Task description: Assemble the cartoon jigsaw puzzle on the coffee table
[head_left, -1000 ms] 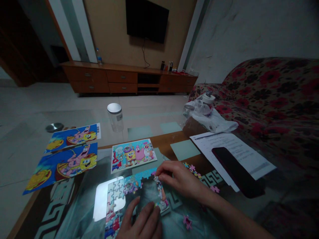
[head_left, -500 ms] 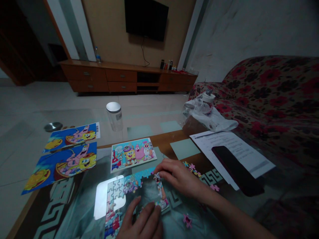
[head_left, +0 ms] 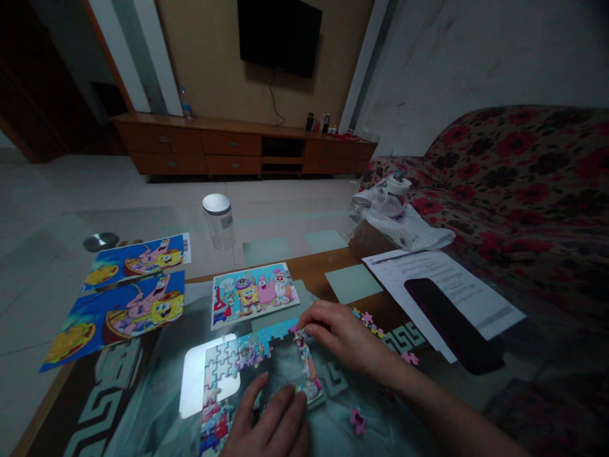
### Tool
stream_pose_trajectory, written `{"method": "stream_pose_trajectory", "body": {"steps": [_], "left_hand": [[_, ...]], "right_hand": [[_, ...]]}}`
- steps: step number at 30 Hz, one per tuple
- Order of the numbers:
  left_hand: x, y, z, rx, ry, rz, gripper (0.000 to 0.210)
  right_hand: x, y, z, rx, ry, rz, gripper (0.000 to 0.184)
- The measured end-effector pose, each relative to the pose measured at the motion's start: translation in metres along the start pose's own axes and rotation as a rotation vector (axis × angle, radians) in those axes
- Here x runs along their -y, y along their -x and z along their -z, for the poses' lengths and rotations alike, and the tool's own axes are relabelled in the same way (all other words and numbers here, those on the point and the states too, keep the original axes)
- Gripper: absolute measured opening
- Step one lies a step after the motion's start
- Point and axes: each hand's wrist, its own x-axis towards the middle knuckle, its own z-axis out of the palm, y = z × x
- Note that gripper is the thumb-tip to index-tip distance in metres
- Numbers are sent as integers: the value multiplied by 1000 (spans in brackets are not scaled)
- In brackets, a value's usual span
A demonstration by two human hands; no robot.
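Observation:
A partly assembled jigsaw puzzle (head_left: pixel 221 365) lies on the glass table, with joined pieces along its left side, top and right side around an open middle. My right hand (head_left: pixel 340 333) is at its top right corner, thumb and forefinger pinched on a puzzle piece (head_left: pixel 294 329) mostly hidden by the fingertips. Over the puzzle's lower part rests my left hand (head_left: pixel 273 422), palm down with fingers apart. One loose pink piece (head_left: pixel 358 421) sits to the right of the puzzle. Behind the puzzle is a cartoon picture card (head_left: pixel 257 295).
More loose pieces (head_left: pixel 367 319) lie beyond my right forearm. Two blue cartoon sheets (head_left: pixel 128 311) are at the left, near a clear jar (head_left: pixel 219 222) with a white lid. On the right, a black phone (head_left: pixel 451 327) rests on printed papers (head_left: pixel 480 292), beside a plastic bag (head_left: pixel 419 235).
My right hand has shifted very slightly at the puzzle's top right corner, its fingers still pinched. My left hand stays in place.

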Motion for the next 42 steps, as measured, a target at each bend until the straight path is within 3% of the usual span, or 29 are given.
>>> {"method": "stream_pose_trajectory", "body": {"steps": [8, 16, 24, 35, 40, 42], "left_hand": [[0, -9, 5, 2, 4, 31, 17], [7, -19, 10, 30, -11, 133, 36], [8, -21, 12, 33, -20, 136, 39], [5, -19, 10, 44, 2, 120, 31], [6, -17, 10, -1, 29, 142, 31], [7, -17, 11, -19, 46, 165, 34]], "right_hand": [[-3, 2, -7, 38, -20, -12, 17], [1, -4, -9, 90, -9, 87, 15], [5, -6, -8, 122, 38, 130, 14], [16, -16, -6, 246, 198, 366, 15], [29, -7, 1, 118, 413, 148, 2], [35, -3, -1, 127, 501, 92, 12]]}}
